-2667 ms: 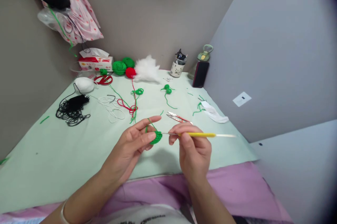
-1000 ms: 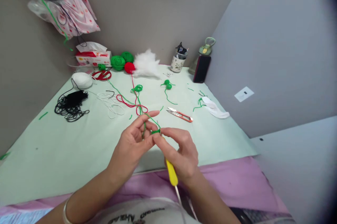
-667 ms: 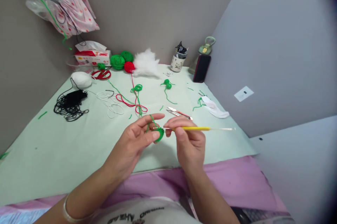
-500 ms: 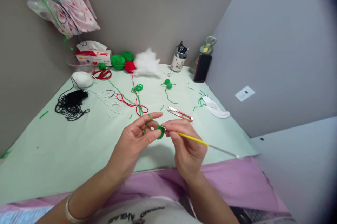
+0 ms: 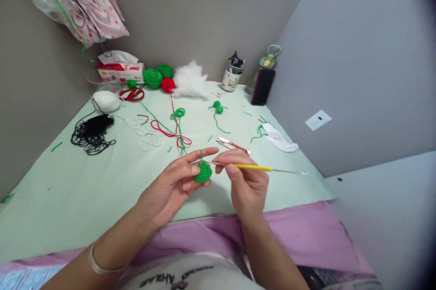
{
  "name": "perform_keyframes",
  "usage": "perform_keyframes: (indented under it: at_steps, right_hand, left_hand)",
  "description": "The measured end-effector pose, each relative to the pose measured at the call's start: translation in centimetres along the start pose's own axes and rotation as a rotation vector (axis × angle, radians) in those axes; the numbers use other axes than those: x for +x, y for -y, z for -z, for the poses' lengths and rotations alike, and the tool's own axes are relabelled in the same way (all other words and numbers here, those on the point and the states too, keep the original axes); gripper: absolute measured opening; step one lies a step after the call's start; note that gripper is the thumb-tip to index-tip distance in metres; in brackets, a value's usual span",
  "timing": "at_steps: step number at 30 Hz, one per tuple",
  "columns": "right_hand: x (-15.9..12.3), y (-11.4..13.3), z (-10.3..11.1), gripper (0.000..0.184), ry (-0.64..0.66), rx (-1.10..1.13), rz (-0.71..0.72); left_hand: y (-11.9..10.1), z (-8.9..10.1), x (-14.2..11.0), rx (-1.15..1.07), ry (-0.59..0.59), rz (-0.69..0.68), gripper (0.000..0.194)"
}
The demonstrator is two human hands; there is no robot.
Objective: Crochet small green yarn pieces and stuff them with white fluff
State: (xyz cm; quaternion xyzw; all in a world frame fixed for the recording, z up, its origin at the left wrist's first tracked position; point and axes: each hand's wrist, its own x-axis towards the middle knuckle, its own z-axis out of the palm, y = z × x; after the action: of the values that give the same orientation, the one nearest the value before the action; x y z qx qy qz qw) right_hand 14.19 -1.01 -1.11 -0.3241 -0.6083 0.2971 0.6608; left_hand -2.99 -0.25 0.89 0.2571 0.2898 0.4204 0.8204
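A small green crocheted piece is pinched above the tabletop by the left hand; a yellow-handled hook is gripped in the right hand, its tip at the piece. Beyond, red-handled snips are seen lying, then green yarn balls beside a tissue box.

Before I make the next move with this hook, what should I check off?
1. Left hand has the green crocheted piece: ok, pinched between thumb and fingers.
2. Right hand has the yellow-handled hook: ok, held like a pen.
3. Green yarn over the left index finger: ok.
4. Hook tip seated in a stitch: cannot tell, too small to make out.
5. Green yarn clear of the red yarn loops: not ok, they cross on the table.
6. Snips fully in view: not ok, the right hand partly covers them.
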Motion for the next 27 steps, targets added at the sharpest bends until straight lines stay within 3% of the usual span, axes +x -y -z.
perform_keyframes:
  at_steps: [4, 8, 13, 20, 24, 27]
  right_hand:
    - [0.3, -0.1, 0.3, 0.013, -0.039, 0.205, -0.166]
    - [0.6, 0.0, 0.1, 0.015, -0.080, 0.325, -0.232]
    - [0.4, -0.1, -0.1, 0.013, -0.100, 0.323, -0.232]
    - [0.2, -0.4, 0.4, 0.012, -0.025, 0.334, -0.194]
    - [0.1, -0.2, 0.1, 0.014, -0.001, 0.353, -0.191]
    - [-0.2, -0.2, -0.2, 0.014, -0.003, 0.180, -0.137]
  left_hand:
    - [-0.3, 0.5, -0.1, -0.004, 0.019, 0.011, 0.035]
    - [-0.3, 0.3, -0.1, 0.005, 0.010, -0.010, 0.028]
    - [-0.3, 0.2, 0.0, -0.006, 0.023, 0.015, 0.035]
    - [-0.5, 0.4, -0.1, -0.009, 0.068, 0.013, 0.033]
    - [0.1, 0.1, -0.3, 0.204, 0.048, -0.121, 0.030]
    - [0.8, -0.2, -0.2, 0.339, 0.028, -0.224, 0.034]
